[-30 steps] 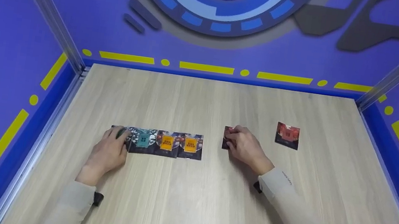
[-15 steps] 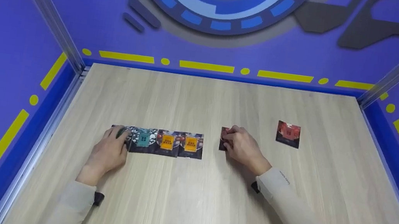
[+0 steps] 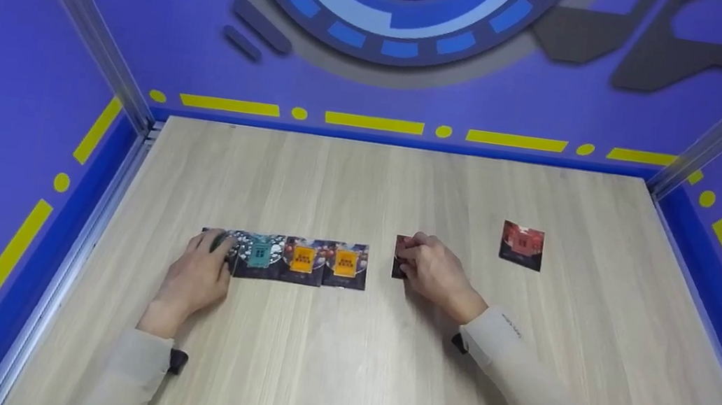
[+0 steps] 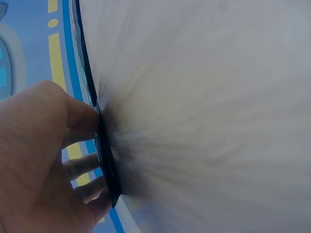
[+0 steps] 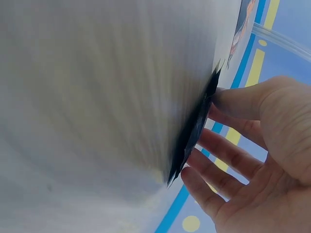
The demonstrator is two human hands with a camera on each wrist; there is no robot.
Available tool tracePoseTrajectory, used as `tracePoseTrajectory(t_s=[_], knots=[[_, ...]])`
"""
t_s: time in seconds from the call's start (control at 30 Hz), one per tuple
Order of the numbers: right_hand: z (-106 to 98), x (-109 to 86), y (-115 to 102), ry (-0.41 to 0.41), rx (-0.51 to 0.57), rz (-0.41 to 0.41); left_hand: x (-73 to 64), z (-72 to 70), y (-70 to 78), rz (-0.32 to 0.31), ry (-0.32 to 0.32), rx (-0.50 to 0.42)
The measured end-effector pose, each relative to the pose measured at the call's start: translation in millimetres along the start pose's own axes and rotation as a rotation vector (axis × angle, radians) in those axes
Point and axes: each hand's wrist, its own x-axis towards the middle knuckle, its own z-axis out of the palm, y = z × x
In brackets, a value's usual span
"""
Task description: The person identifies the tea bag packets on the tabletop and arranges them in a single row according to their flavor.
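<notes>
My left hand (image 3: 197,271) lies over the leftmost dark packet (image 3: 233,236) of a row, its thumb and fingertips touching the top face, as the left wrist view shows. Most of that packet is hidden. To its right the row continues with a teal-labelled packet (image 3: 260,253) and two orange-labelled packets (image 3: 303,260), edges touching or slightly overlapping. My right hand (image 3: 439,273) rests its fingertips and thumb on a dark red packet (image 3: 398,268), mostly covered, a short gap right of the row. In the right wrist view this packet (image 5: 193,133) lies beneath fairly straight fingers.
Another red packet (image 3: 522,246) lies farther back on the right. The wooden tabletop (image 3: 324,367) is bordered by blue panels with yellow marks (image 3: 374,122) at the back and on both sides.
My right hand has slid the dark red packet a little to the left and toward me, nearer the row. The left hand and the row stay in place.
</notes>
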Motion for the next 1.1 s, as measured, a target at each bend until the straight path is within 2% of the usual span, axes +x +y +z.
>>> tracePoseTrajectory(t_s=[0.2, 0.43, 0.87, 1.1], knots=[[2.1, -2.0, -7.1, -0.002, 0.013, -0.027, 0.6, 0.1, -0.1, 0.0, -0.003, 0.007], [5.3, -1.4, -15.9, -0.045, 0.024, -0.005, 0.6, 2.0, -0.4, -0.011, -0.017, 0.018], [12.8, -1.3, -32.3, -0.061, 0.045, -0.008, -0.5, 1.9, -0.5, -0.006, -0.01, 0.019], [14.2, -2.3, -34.4, -0.048, 0.05, -0.039, -0.8, 0.6, -0.9, -0.005, -0.009, 0.007]])
